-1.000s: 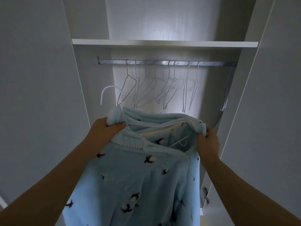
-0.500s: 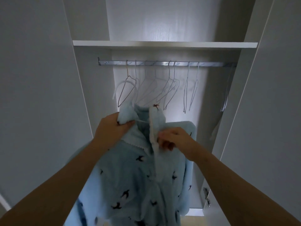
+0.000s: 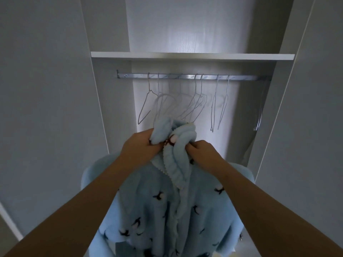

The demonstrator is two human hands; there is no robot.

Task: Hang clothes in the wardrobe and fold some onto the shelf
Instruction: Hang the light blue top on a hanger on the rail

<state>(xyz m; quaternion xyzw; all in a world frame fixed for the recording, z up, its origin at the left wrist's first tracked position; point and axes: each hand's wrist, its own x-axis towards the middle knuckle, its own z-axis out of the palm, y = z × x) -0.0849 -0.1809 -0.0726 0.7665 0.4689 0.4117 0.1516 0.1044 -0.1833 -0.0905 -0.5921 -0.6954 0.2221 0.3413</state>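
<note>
Left hand [image 3: 139, 148]: fingers curled round the blue garment [image 3: 163, 204] collar, centre frame.
Right hand [image 3: 202, 152]: pinching the collar's other side, bunching it closed, likely steadying it for hanging.
Rail [image 3: 185, 76]: above, upper centre.

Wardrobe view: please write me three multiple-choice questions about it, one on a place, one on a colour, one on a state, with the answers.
1. Where do the empty hangers hang?
A) on the rail under the shelf
B) on a door handle
C) on the floor

2. What colour is the garment?
A) red
B) plain black
C) light blue with small dark figures

3. How is the garment held?
A) by one hand only
B) by both hands, at the collar
C) by no hand; it hangs on the rail

Answers: 1 A, their hooks sit over the rail; 2 C, the fleece is pale blue with dark marks; 3 B, the left hand and the right hand both grip the bunched collar.
</note>
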